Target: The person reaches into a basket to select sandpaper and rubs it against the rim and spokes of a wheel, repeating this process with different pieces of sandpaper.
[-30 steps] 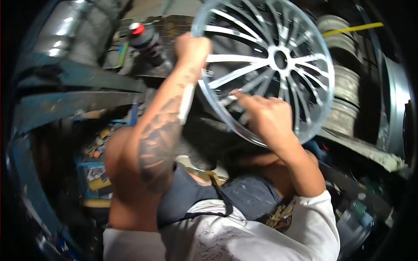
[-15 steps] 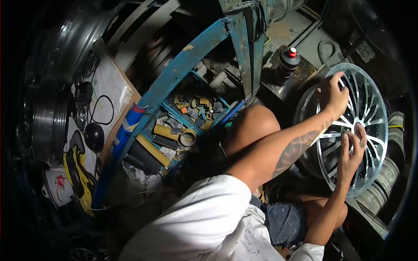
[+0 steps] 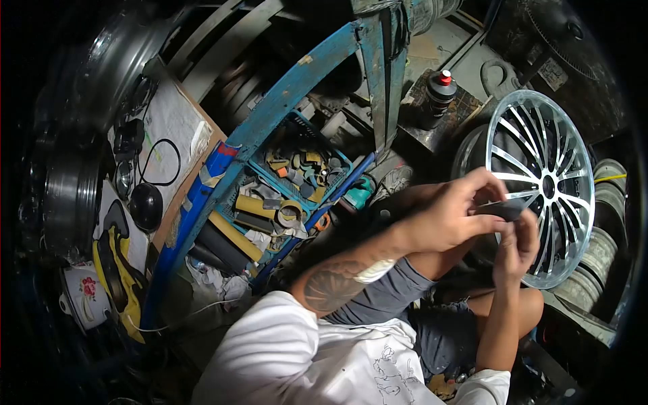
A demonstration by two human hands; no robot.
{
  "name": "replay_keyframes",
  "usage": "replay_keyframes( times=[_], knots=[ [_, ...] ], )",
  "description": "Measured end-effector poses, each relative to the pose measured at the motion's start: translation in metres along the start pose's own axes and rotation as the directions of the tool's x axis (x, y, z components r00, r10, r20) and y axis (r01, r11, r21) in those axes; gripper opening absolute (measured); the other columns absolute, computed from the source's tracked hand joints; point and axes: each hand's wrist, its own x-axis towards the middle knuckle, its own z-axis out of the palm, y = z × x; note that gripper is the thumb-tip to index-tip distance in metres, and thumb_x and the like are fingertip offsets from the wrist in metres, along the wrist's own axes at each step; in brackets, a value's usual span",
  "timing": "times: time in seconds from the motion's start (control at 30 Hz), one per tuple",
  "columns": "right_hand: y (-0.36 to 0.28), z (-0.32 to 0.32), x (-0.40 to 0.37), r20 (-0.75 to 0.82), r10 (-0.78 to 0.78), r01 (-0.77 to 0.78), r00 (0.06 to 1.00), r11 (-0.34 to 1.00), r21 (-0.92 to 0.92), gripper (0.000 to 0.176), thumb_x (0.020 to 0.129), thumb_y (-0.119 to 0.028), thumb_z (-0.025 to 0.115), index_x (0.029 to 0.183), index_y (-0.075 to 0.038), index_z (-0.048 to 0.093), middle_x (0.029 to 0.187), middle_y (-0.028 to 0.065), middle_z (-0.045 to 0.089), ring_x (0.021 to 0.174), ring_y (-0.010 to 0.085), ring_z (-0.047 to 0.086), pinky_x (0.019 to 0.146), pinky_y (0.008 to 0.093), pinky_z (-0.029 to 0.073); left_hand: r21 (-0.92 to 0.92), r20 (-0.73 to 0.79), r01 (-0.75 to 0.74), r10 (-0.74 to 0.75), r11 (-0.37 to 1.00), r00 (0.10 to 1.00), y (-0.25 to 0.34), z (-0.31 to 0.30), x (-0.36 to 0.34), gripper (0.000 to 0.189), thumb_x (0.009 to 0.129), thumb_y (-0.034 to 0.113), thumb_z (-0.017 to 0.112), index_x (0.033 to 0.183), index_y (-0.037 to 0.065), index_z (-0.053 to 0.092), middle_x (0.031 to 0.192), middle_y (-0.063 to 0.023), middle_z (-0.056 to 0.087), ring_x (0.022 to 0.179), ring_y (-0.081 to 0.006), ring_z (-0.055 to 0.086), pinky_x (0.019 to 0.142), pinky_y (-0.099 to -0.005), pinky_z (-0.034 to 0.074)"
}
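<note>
Left hand [image 3: 442, 210] moved off wheel [image 3: 549, 198], near right hand [image 3: 518, 250] (forearms converging); both pinch dark piece [image 3: 501, 210].

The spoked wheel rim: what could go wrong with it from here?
The left hand and right hand are both at the small dark sheet; neither visibly steadies the spoked wheel rim, so it might shift if bumped. The sheet could slip from their grasp. The red-capped bottle, standing nearby, might tip if knocked.

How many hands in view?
2: the left hand and the right hand, both at a dark sheet, in front of the wheel in this view. No others visible.
</note>
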Motion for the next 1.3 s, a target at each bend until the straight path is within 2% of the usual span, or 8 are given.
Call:
replay_keyframes(
  times=[0.1, 0.2, 0.27, 0.43, 0.5, 0.67, 0.83, 1.3],
  knots=[
    [-0.017, 0.046, 0.003, 0.333, -0.066, 0.181, 0.941, 0.928, -0.326, 0.047, 0.091, -0.006, 0.077, 0.135, -0.002, 0.064, 0.130, 0.0153, 0.070, 0.115, 0.0262, 0.069, 0.102, 0.0363, 0.050, -0.220, -0.165, 0.025, -0.063, 0.975, 0.984, -0.015, -0.049, -0.040, 0.035, 0.096, 0.002, 0.073, 0.127, 0.004, 0.055, 0.112, -0.0075, 0.066, 0.105, -0.0144, 0.067, 0.094, -0.0327, 0.057],
    [-0.017, 0.081, 0.002, 0.553, -0.063, 0.492, 0.831, 0.548, -0.677, 0.053, 0.081, -0.020, 0.081, 0.132, -0.012, 0.069, 0.123, 0.0041, 0.073, 0.114, 0.0220, 0.069, 0.108, 0.0442, 0.045, -0.122, -0.530, 0.200, -0.234, 0.972, 0.815, -0.052, -0.133, -0.091, 0.032, 0.100, 0.005, 0.069, 0.129, 0.003, 0.057, 0.113, -0.0101, 0.070, 0.103, -0.0166, 0.069, 0.093, -0.0321, 0.057],
    [-0.011, 0.076, 0.003, 0.569, -0.078, 0.515, 0.819, 0.536, -0.669, 0.041, 0.079, -0.019, 0.078, 0.119, -0.012, 0.075, 0.115, 0.0048, 0.075, 0.112, 0.0221, 0.070, 0.104, 0.0442, 0.047, 0.057, -0.710, 0.382, -0.232, 0.922, 0.665, -0.081, -0.193, -0.137, 0.030, 0.099, 0.008, 0.071, 0.127, 0.002, 0.060, 0.114, -0.0115, 0.072, 0.103, -0.0176, 0.070, 0.093, -0.0312, 0.056],
    [0.002, 0.059, 0.006, 0.521, -0.059, 0.451, 0.851, 0.589, -0.670, 0.042, 0.071, -0.015, 0.076, 0.113, -0.011, 0.076, 0.111, 0.0051, 0.076, 0.110, 0.0235, 0.071, 0.101, 0.0446, 0.050, 0.571, -0.804, 0.764, 0.013, 0.300, 0.595, -0.106, -0.294, -0.221, 0.029, 0.093, 0.015, 0.078, 0.116, 0.001, 0.069, 0.117, -0.0152, 0.074, 0.106, -0.0339, 0.071, 0.092, -0.0401, 0.055],
    [0.003, 0.056, 0.007, 0.517, -0.060, 0.448, 0.854, 0.591, -0.671, 0.043, 0.069, -0.015, 0.076, 0.113, -0.011, 0.077, 0.112, 0.0049, 0.076, 0.109, 0.0235, 0.071, 0.101, 0.0442, 0.050, 0.812, -0.565, 0.583, 0.226, -0.018, 0.794, -0.106, -0.307, -0.217, 0.028, 0.090, 0.009, 0.073, 0.117, 0.004, 0.070, 0.125, -0.0158, 0.069, 0.117, -0.0395, 0.062, 0.102, -0.0471, 0.048],
    [0.005, 0.051, 0.009, 0.513, -0.041, 0.431, 0.857, 0.602, -0.672, 0.042, 0.069, -0.015, 0.076, 0.111, -0.011, 0.077, 0.112, 0.0044, 0.076, 0.109, 0.0228, 0.072, 0.101, 0.0433, 0.051, 0.997, 0.005, -0.017, -0.146, -0.078, 0.989, -0.125, -0.312, -0.164, 0.041, 0.088, 0.009, 0.067, 0.128, 0.011, 0.069, 0.137, -0.0127, 0.064, 0.134, -0.0345, 0.055, 0.113, -0.0526, 0.041],
    [0.007, 0.045, 0.009, 0.499, -0.020, 0.418, 0.866, 0.578, -0.701, 0.041, 0.070, -0.016, 0.077, 0.111, -0.012, 0.077, 0.111, 0.0032, 0.076, 0.109, 0.0221, 0.071, 0.100, 0.0429, 0.051, 0.810, -0.341, 0.077, -0.360, -0.581, 0.868, -0.145, -0.347, -0.154, 0.054, 0.104, 0.040, 0.056, 0.157, 0.028, 0.050, 0.157, -0.0110, 0.051, 0.144, -0.0332, 0.045, 0.119, -0.0661, 0.027],
    [0.007, 0.048, 0.014, 0.498, 0.051, 0.382, 0.865, 0.577, -0.722, 0.043, 0.068, -0.017, 0.078, 0.111, -0.014, 0.077, 0.111, 0.0017, 0.074, 0.109, 0.0211, 0.070, 0.099, 0.0427, 0.050, 0.699, -0.463, 0.171, -0.257, -0.695, 0.848, -0.121, -0.343, -0.198, 0.041, 0.095, 0.042, 0.065, 0.118, 0.010, 0.075, 0.123, -0.0133, 0.059, 0.120, -0.0320, 0.053, 0.109, -0.0608, 0.035]
  ],
)
